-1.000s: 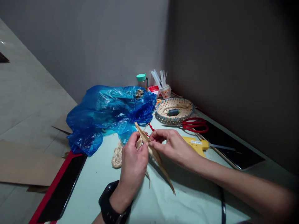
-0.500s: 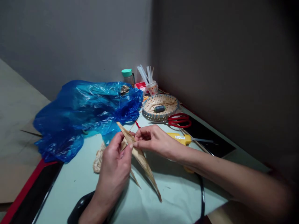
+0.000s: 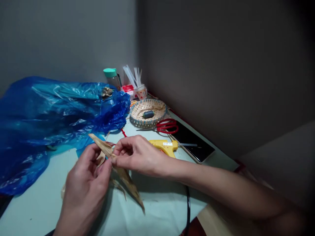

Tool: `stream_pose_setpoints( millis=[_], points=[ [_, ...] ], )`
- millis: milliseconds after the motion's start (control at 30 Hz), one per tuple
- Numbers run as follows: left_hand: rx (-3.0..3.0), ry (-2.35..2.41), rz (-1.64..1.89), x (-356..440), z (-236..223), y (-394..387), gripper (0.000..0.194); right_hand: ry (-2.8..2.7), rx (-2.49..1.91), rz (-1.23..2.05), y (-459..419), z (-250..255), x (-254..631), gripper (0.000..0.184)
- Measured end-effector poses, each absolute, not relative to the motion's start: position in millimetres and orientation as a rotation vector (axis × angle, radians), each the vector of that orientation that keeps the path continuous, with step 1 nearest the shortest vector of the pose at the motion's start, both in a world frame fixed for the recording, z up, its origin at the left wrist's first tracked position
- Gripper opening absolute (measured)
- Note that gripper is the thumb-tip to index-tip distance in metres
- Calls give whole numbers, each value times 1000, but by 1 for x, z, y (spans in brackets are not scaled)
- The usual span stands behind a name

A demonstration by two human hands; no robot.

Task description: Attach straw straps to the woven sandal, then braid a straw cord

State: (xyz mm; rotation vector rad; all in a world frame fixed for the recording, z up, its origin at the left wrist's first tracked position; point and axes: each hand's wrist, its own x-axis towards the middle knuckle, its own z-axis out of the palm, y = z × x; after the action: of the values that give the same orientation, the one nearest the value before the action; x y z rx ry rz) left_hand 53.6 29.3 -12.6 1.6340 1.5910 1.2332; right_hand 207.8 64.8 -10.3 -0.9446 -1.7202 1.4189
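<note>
Between my two hands is a long, tan dried husk strip (image 3: 126,181), pointed at its lower end and slanting down to the right over the table. My left hand (image 3: 87,180) grips it from the left, with fingers curled and thumb pressed in; a folded pale piece of husk shows inside those fingers. My right hand (image 3: 137,155) pinches the strip's middle between thumb and forefinger, close to the left thumb. A thinner husk shred hangs below the left fingers. What lies behind the right fingertips is hidden.
A blue plastic bag (image 3: 64,111) spreads over the left side. Beyond my hands are a woven basket (image 3: 137,120) holding a thread spool (image 3: 148,114), red-handled scissors (image 3: 167,126), a yellow glue gun (image 3: 169,149), a phone (image 3: 194,144), a cup of glue sticks (image 3: 141,92) and a green-lidded bottle (image 3: 110,77).
The view has turned to the right, so everything sits further left in the picture. Both hands keep nearly the same hold on the husk strip.
</note>
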Motion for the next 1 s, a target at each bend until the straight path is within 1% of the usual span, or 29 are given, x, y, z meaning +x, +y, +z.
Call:
stream_pose_setpoints(
  millis=[100,167,267,333,400,500,600,733,800,867,967,1000],
  points=[
    [1486,1494,1250,55,-7,31,31,-1771,-912,1377,64,-5,213,16],
    [1465,1471,1255,55,-4,33,27,-1798,-899,1375,63,-2,215,16],
    [1461,1445,1238,52,-4,36,20,-1758,-855,1471,64,-1,214,14],
    [1453,1412,1234,49,-5,37,18,-1735,-825,1515,65,-1,212,12],
    [1428,1371,1233,48,-6,38,19,-1746,-829,1491,66,0,211,16],
    [1322,1266,1227,47,-5,37,25,-1809,-876,1345,66,0,211,21],
    [1152,1090,1177,48,-1,35,28,-1853,-930,1155,63,-1,210,18],
    [931,958,1204,48,4,35,22,-1994,-1001,881,55,-4,208,14],
    [891,967,1236,48,3,36,19,-2072,-1016,803,52,-5,208,9],
    [879,985,1259,48,2,36,16,-2088,-1018,847,52,-5,207,8],
    [853,984,1313,44,0,38,17,-2075,-992,1017,56,-4,206,4],
    [838,982,1343,42,-1,39,18,-2077,-972,1065,58,-3,206,8]
  ],
)
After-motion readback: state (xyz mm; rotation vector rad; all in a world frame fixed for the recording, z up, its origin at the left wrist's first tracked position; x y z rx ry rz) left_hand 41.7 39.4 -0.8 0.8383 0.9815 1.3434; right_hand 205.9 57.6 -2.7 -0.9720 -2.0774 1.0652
